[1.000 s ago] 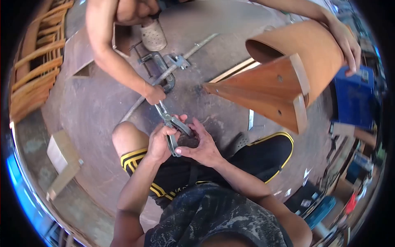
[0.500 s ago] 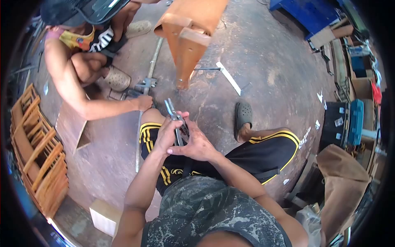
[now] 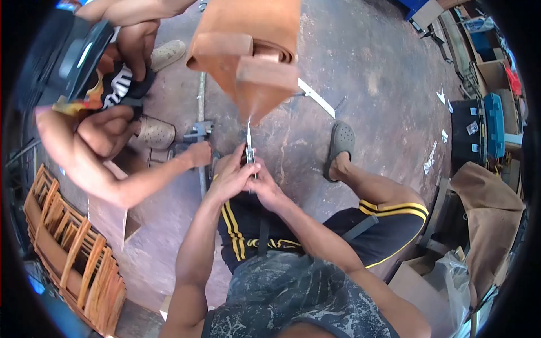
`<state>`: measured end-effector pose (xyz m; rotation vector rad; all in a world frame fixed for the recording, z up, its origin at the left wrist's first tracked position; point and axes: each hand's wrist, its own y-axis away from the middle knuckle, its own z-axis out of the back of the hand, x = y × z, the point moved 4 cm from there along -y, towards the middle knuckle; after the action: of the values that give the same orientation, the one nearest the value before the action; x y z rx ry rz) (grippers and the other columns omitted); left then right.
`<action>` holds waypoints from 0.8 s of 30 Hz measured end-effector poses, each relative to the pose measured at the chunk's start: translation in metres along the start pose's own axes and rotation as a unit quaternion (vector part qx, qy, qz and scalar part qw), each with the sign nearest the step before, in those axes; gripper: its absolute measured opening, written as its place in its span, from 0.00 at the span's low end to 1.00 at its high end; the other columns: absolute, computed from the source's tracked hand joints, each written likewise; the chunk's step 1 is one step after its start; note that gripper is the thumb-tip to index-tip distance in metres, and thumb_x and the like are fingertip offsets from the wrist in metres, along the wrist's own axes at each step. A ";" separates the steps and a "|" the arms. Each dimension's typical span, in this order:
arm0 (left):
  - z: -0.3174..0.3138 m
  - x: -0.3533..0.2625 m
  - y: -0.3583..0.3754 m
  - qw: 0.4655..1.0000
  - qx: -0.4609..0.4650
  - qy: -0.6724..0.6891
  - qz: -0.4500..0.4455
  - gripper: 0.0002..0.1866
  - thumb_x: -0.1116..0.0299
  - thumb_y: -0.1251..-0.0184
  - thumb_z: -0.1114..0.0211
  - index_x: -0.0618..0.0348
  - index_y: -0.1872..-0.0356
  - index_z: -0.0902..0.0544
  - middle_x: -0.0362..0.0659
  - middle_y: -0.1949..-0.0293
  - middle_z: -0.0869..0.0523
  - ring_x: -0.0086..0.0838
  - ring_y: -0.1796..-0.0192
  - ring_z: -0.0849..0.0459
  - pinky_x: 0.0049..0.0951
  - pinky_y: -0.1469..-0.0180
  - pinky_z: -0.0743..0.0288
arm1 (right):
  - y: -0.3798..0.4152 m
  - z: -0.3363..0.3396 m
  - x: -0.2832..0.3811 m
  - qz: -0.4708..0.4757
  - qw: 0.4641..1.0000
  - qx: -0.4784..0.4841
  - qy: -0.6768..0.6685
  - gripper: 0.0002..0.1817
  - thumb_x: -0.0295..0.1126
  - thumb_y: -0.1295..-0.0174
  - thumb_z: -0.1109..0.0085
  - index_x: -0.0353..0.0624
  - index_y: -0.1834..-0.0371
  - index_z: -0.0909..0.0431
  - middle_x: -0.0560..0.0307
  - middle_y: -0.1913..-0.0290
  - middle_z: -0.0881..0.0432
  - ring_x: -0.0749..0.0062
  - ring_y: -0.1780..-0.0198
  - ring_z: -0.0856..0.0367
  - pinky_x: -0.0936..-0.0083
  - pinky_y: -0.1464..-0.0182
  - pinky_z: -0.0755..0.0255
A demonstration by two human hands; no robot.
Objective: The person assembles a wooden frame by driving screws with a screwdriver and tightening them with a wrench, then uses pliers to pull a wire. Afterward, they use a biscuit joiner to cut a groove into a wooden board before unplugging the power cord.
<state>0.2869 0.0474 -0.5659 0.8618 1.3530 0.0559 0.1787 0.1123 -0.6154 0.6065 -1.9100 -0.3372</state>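
Both of my hands are together around a slim metal tool, its pointed silver tip (image 3: 249,135) reaching up toward the lower edge of a tan leather-like piece (image 3: 236,50). My left hand (image 3: 230,177) wraps the tool's handle from the left. From the right, my right hand (image 3: 267,185) closes on the same handle. The tip appears to meet the narrow lower end of the tan piece, though contact is hard to make out. Two blurry, lighter blocks sit on the tan piece beside its rolled layers.
A co-worker's hand (image 3: 198,154) is by a metal clamp (image 3: 198,130) on a long bar, left of my hands. A white strip (image 3: 316,98) lies on the floor. Slatted wooden pieces (image 3: 73,253) stand at left; a black case (image 3: 469,132) and brown cloth (image 3: 487,219) are at right.
The view has shifted. My hands have regripped the tool and brought it upright, its tip now at the tan piece. The tan piece looks nearer, and the co-worker leans farther left.
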 end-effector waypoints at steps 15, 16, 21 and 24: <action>0.035 0.007 -0.021 0.991 0.013 -0.073 -0.115 0.36 0.70 0.39 0.30 0.64 0.28 0.29 0.48 0.55 0.17 0.29 0.55 0.18 0.31 0.50 0.23 | -0.016 -0.032 0.008 0.089 0.993 -0.072 -0.033 0.33 0.32 0.40 0.37 0.40 0.31 0.39 0.58 0.42 0.27 0.73 0.41 0.27 0.74 0.41 0.28; 0.035 0.000 -0.021 0.993 0.027 -0.043 -0.103 0.36 0.70 0.40 0.30 0.65 0.29 0.28 0.49 0.56 0.17 0.29 0.56 0.18 0.31 0.50 0.22 | -0.016 -0.034 0.010 0.083 0.992 -0.088 -0.023 0.31 0.31 0.40 0.38 0.38 0.34 0.36 0.59 0.47 0.25 0.74 0.46 0.25 0.75 0.44 0.27; 0.041 -0.012 -0.020 0.998 0.068 -0.008 -0.011 0.32 0.68 0.32 0.30 0.63 0.28 0.28 0.43 0.44 0.17 0.23 0.44 0.20 0.28 0.41 0.24 | -0.012 -0.044 0.042 0.004 0.990 -0.139 0.019 0.20 0.27 0.41 0.41 0.34 0.44 0.28 0.60 0.59 0.20 0.75 0.57 0.20 0.75 0.53 0.25; 0.040 -0.015 -0.018 0.997 0.071 0.020 0.002 0.32 0.66 0.32 0.30 0.63 0.29 0.27 0.44 0.44 0.16 0.26 0.44 0.19 0.29 0.38 0.25 | -0.012 -0.044 0.055 -0.009 0.979 -0.167 0.116 0.17 0.24 0.41 0.44 0.33 0.48 0.24 0.59 0.62 0.19 0.75 0.60 0.20 0.75 0.56 0.25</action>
<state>0.3094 0.0074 -0.5655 0.9873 1.4042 -0.0200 0.2051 0.0741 -0.5612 0.4179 -1.5812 -0.5604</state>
